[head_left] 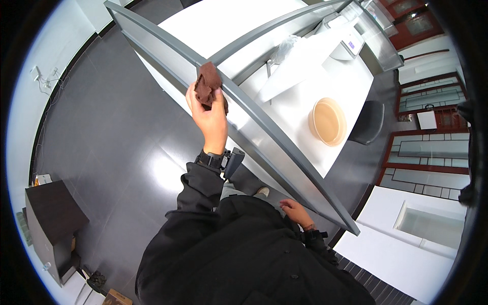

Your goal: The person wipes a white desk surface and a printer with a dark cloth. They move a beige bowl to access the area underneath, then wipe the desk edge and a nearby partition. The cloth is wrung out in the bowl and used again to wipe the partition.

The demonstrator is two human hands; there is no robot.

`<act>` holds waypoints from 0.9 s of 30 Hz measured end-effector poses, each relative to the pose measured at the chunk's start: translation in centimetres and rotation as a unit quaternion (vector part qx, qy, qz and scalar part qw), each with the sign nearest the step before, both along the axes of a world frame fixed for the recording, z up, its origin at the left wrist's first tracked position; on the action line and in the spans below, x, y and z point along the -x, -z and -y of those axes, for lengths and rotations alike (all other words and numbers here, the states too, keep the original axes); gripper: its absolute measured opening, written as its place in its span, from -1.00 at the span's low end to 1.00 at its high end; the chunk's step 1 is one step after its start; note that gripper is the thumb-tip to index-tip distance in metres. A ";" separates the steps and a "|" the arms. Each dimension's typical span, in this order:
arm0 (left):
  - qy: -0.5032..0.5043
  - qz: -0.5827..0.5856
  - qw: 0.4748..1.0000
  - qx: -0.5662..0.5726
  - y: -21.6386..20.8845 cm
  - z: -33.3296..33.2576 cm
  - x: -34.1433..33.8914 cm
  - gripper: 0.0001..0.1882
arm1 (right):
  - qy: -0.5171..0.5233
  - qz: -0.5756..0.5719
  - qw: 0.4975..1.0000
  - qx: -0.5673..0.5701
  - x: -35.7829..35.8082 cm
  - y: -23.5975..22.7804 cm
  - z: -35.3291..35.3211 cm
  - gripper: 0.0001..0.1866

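Note:
My left hand point(210, 124) grips a bunched brown cloth point(207, 84) against the grey top rail of a desk partition point(277, 137), close to where two partition panels meet. Its fingers are closed round the cloth, and part of the cloth hangs over the far side of the hand. Low beside my body, my right hand point(297, 212) hangs near the partition's near end, fingers loosely bent and holding nothing that I can see. A strap with a black device point(233, 162) sits on my left wrist.
Beyond the partition, a white desk point(300, 109) bears a beige round basin point(328, 124) and a white machine with a small screen point(351, 43). A dark chair point(368, 123) stands past the desk. A dark cabinet point(56, 208) is at the left; grey tiled floor point(122, 137) lies between.

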State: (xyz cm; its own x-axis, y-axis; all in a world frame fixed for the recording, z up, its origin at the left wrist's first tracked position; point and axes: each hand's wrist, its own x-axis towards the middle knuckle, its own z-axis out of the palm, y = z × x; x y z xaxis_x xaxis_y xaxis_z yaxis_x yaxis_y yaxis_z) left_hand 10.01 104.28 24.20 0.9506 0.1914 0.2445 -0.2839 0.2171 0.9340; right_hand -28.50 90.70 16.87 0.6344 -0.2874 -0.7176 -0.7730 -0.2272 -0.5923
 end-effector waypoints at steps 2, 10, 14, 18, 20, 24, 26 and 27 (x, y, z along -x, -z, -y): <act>0.040 -0.035 0.998 0.035 0.7 0.3 1.7 -0.53 | -0.018 -0.006 1.000 0.011 0.8 0.1 0.0 -0.69; 0.138 -0.032 0.988 0.066 1.3 2.8 10.8 -0.51 | -0.033 0.027 0.999 0.002 4.5 0.7 0.6 -0.70; 0.197 -0.042 0.973 0.114 1.6 4.2 16.0 -0.50 | -0.054 0.049 0.997 0.023 7.7 0.9 1.2 -0.71; 0.153 0.040 0.987 0.041 1.4 6.8 22.9 -0.48 | -0.055 0.056 0.997 0.010 11.7 1.0 2.8 -0.71; 0.157 0.056 0.986 -0.008 1.2 7.6 26.3 -0.49 | -0.035 0.053 0.998 0.005 14.0 1.1 3.6 -0.71; 0.146 0.080 0.980 -0.107 0.4 9.4 33.4 -0.48 | -0.056 0.084 0.995 0.025 19.4 1.7 6.5 -0.72; 0.137 0.094 0.975 -0.145 0.0 10.1 36.8 -0.47 | -0.059 0.103 0.993 0.008 22.4 2.1 7.7 -0.72; 0.130 0.100 0.972 -0.170 -0.2 10.5 38.5 -0.47 | -0.067 0.096 0.993 0.007 23.9 2.2 8.2 -0.72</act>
State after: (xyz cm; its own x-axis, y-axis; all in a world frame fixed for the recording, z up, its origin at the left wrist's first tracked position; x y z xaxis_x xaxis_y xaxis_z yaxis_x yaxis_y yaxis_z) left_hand -28.47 93.82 24.43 0.8831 -0.1722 0.4365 -0.4440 -0.0059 0.8960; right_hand -52.44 82.50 14.63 0.7918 -0.2011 -0.5768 -0.6092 -0.3292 -0.7215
